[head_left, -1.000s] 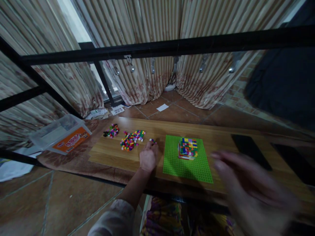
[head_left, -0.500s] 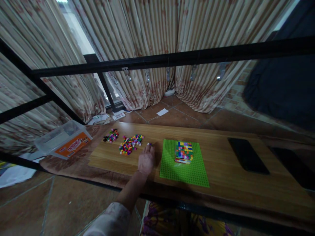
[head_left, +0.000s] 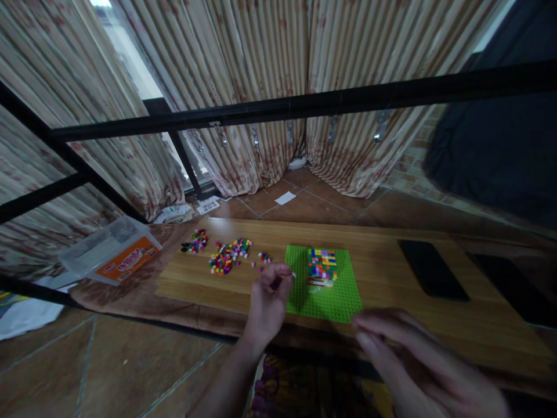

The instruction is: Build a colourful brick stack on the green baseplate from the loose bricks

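My left hand (head_left: 268, 299) is raised over the table beside the left edge of a green studded baseplate (head_left: 335, 305). Its thumb and forefinger pinch a tiny whitish toy brick (head_left: 293, 275). My right hand (head_left: 422, 363) is close to the camera, just past the plate's near right corner. Its thumb and fingertips are together, but blur hides whether anything lies between them. On the plate stands a square block built of multicoloured bricks (head_left: 322, 266), with white and red layers on its near side. A few loose bricks (head_left: 263, 256) lie just beyond my left hand.
Farther left on the wooden table (head_left: 374, 261) lie a larger brick pile (head_left: 230, 255) and a smaller one (head_left: 195, 241). A clear plastic box (head_left: 111, 249) with an orange label stands at the left end. Two dark flat objects, one a black slab (head_left: 433, 270), lie at right.
My left hand has lifted from the loose bricks and moved right to the plate's edge, with a small brick pinched. My right hand has come into view from the lower right.
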The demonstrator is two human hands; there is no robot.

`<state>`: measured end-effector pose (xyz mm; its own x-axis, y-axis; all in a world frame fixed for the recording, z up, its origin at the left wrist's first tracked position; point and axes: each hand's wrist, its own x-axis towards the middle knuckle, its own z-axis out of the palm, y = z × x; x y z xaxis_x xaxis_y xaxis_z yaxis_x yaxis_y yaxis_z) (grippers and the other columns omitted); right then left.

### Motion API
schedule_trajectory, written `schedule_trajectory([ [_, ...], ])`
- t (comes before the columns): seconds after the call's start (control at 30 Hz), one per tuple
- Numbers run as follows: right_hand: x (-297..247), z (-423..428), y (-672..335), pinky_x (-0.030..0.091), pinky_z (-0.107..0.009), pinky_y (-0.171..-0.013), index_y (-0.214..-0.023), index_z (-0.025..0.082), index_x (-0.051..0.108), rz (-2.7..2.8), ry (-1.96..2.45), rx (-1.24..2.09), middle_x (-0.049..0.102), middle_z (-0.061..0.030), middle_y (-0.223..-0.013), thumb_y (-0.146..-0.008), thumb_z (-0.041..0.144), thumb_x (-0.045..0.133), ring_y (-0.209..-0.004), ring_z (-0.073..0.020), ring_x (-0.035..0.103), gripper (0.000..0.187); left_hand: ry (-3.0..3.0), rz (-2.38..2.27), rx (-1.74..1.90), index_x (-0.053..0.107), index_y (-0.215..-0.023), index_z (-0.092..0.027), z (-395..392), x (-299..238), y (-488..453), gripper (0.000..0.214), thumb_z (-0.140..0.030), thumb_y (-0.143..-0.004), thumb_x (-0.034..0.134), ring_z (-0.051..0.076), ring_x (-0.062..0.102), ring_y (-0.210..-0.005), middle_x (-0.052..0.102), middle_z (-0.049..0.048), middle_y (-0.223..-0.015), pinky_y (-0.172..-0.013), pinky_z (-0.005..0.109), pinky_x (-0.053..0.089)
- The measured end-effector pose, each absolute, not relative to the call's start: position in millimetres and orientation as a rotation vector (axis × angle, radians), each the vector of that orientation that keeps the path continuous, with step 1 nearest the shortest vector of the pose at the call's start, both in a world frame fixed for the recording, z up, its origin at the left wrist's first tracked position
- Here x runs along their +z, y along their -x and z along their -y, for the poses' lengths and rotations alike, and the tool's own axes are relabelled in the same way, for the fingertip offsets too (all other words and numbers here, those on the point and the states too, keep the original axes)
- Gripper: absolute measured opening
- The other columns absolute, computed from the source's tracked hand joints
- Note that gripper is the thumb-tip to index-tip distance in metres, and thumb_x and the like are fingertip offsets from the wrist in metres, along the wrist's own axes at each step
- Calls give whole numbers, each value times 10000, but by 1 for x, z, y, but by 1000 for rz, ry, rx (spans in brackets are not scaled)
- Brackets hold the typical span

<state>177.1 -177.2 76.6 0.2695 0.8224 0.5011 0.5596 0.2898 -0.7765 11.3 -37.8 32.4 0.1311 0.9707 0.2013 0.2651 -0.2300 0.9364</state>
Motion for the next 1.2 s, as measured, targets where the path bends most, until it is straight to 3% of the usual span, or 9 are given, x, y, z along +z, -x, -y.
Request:
schedule_trajectory([
  [0.07,79,152,-172,560,-241,-653,-982,282,698,1338,1413,423,702,-26,-935,-853,299,617,-790,-164,673,153,-1452,-1037,1174,591,-961,-191,58,44,-21,147,-292,-854,590,129,624,-735,648,20,-853,-667,236,523],
  [0.27,68,129,-164,560,-270,-786,-977,273,718,1166,1314,630,719,-20,-955,-824,290,653,-872,-163,679,168,-1364,-905,1173,622,-971,-193,82,65,-35,144,-240,-835,634,125,645,-815,675,13,-870,-762,235,529],
  [0.67,45,126,-170,520,-251,-754,-959,272,689,1245,1346,644,690,-5,-919,-857,269,619,-867,-145,644,124,-1315,-856,1134,627,-995,-197,89,61,-42,151,-186,-845,614,130,657,-880,684,11,-907,-831,240,516],
  [0.83,29,108,-186,500,-284,-760,-937,257,687,1318,1433,471,660,-16,-919,-871,309,594,-863,-157,624,126,-1321,-973,1091,619,-1063,-206,82,42,-40,213,-221,-853,593,155,638,-969,682,37,-1046,-869,263,499],
  [1.07,13,68,-203,474,-360,-811,-880,254,731,1549,1537,46,632,-44,-952,-880,343,570,-912,-202,580,184,-1356,-1317,1012,637,-1015,-175,65,9,-19,208,-228,-823,576,156,648,-806,697,55,-958,-728,252,508],
  [1.2,7,61,-202,468,-368,-792,-881,268,738,1608,1551,-17,625,-46,-967,-883,339,569,-908,-207,556,184,-1394,-1331,1044,654,-982,-186,61,-6,-10,190,-241,-812,588,164,653,-838,705,48,-938,-760,255,505],
])
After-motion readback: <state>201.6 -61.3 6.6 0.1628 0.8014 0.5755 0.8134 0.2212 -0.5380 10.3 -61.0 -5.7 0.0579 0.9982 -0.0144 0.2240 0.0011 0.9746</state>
